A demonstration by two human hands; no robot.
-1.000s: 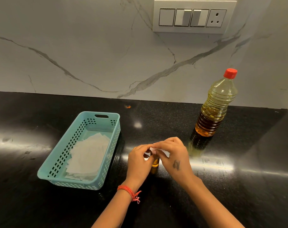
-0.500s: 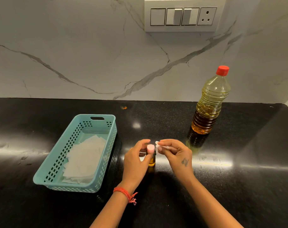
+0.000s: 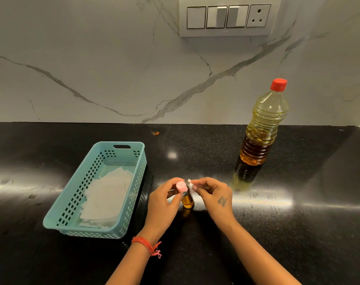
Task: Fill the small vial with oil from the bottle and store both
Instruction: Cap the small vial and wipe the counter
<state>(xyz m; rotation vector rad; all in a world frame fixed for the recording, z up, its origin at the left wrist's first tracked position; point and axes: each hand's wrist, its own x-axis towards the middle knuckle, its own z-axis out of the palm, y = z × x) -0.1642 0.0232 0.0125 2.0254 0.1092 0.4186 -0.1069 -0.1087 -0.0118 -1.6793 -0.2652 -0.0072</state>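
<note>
A small glass vial (image 3: 188, 200) holding amber oil stands upright on the black counter, between my hands. My left hand (image 3: 163, 200) pinches a small pink cap (image 3: 181, 186) just above and left of the vial's mouth. My right hand (image 3: 213, 196) pinches a tiny white piece (image 3: 190, 182), perhaps a stopper, right of the cap. The big plastic oil bottle (image 3: 263, 128), partly full, stands capped with a red lid (image 3: 278, 84) at the back right, away from both hands.
A teal perforated plastic basket (image 3: 76, 199) lined with white paper (image 3: 107, 196) lies left of my hands. The marble wall with a switch panel (image 3: 228, 16) rises behind the black counter (image 3: 298, 233). An orange speck (image 3: 155, 132) lies near the wall.
My hands have drawn apart over the vial. The pink cap, hidden before, now shows in my left fingers and the white piece in my right. The bottle has stayed put.
</note>
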